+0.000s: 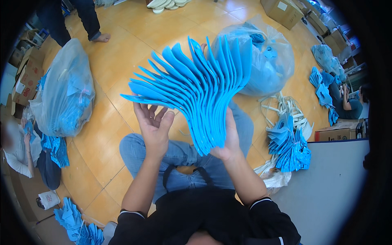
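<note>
- The right hand (229,141) is clamped around the lower, narrow end of a fanned stack of flat, bright blue foam sole-shaped pieces (196,87); the thumb and fingers pinch the pieces together there, while the upper ends spread out like a hand of cards.
- The left hand (154,124) is released, palm up and fingers loosely spread, touching the underside of the lowest pieces on the fan's left side; it grips nothing.
- The fan is held up in the air in front of the person's chest, above the crossed legs in blue jeans (179,155), not resting on anything.
- To handle the fan well, I judge the pinch should stay tight at the base so that no piece slides out, and the free fingers should walk through the tips one at a time.
- Beyond the hands, a large clear plastic bag filled with more blue pieces (265,61) stands on the orange tiled floor (122,65) behind the fan; a second such bag (65,94) stands toward the floor's left side.
- A loose pile of blue pieces (290,147) lies to the right beside white strips (286,108).
- Other people sit at the far left and far right, and bare feet show at the top.
</note>
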Demonstrator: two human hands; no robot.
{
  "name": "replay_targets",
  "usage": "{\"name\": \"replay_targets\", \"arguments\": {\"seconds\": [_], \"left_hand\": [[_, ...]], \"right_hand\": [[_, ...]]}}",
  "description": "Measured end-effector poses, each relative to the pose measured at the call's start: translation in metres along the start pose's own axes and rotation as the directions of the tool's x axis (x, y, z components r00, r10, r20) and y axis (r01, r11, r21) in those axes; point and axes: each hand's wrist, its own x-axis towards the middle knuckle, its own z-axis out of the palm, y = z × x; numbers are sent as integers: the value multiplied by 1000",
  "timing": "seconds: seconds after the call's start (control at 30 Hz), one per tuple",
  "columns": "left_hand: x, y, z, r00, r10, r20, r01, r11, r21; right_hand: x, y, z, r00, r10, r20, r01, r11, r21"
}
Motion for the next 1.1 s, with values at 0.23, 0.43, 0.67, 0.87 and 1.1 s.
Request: {"name": "replay_targets", "arguments": {"seconds": [0.23, 0.43, 0.67, 0.87, 1.1], "left_hand": [[11, 17, 11, 998, 54, 11, -55, 998, 38], [12, 23, 14, 997, 71, 28, -73, 994, 77], [19, 31, 15, 995, 80, 55, -82, 996, 39], [21, 35, 20, 994, 87, 72, -89, 996, 23], [22, 41, 21, 988, 94, 124, -99, 994, 39]], "right_hand": [[3, 0, 6, 999, 16, 44, -16, 1000, -3], [2, 1, 8, 999, -4, 50, 3, 1000, 22], [1, 2, 5, 996, -5, 87, 0, 998, 58], [2, 5, 2, 997, -28, 67, 22, 997, 76], [-1, 8, -3, 995, -97, -5, 97, 993, 61]]}}
